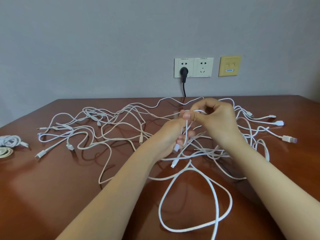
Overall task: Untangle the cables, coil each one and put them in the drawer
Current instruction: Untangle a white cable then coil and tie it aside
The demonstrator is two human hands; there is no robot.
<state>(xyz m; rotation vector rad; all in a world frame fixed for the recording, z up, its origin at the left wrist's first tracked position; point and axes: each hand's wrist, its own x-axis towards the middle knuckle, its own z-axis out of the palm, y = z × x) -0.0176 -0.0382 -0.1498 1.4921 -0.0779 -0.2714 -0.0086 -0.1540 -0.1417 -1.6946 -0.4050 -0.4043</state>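
Cables (pixel 121 125), white and pale pink, sprawled in a loose tangle over most of the brown bench (pixel 52 187), strands crossing and looping over one another from left of centre to the far right. Both hands raised just above the right half of the tangle, close together. Left hand (pixel 170 135) clenched round one white cable (pixel 186 131), fingers curled, strand running upright through the fist, white connector (pixel 176 147) poking out below the fingers. Right hand (pixel 216 116) just above and to the right, thumb and fingers pinching the same white cable at its arch over the left thumb.

Below the hands, a wide white loop (pixel 214 196) lying on the bench toward the front, running out of the bottom of the view. At the right end of the tangle, several plug ends spread apart, among them a metal USB plug (pixel 289 138). At the far left edge, well apart from the tangle, two coiled bundles (pixel 9 141) side by side, one white, one cream, partly cut off by the frame.

Behind the bench, a grey wall with a double socket (pixel 193 67), a black plug (pixel 183 72) in its left half with cord hanging down behind the bench, and a yellow plate (pixel 230 66) just to the right.
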